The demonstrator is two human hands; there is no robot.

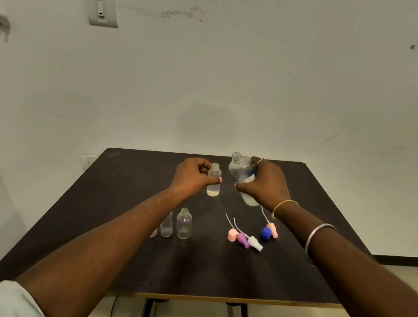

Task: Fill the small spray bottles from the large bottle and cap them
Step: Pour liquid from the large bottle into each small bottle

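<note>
My left hand (194, 174) pinches a small clear bottle (213, 184) that stands uncapped on the dark table (211, 269) with a little pale liquid at its bottom. My right hand (265, 185) grips the large clear bottle (241, 168), uncapped and tilted with its neck toward the small bottle. Two empty small bottles (184, 223) (167, 224) stand nearer me beside my left forearm, and a third is mostly hidden behind that arm. Spray caps with dip tubes lie right of centre: pink (232, 235), purple (243, 240), white (255, 243), another pink (273, 229) and a blue cap (265, 233).
The table stands against a white wall with a switch plate (104, 10) high on the left. Its front edge (206, 297) runs close to my knees, with metal legs and a cable beneath.
</note>
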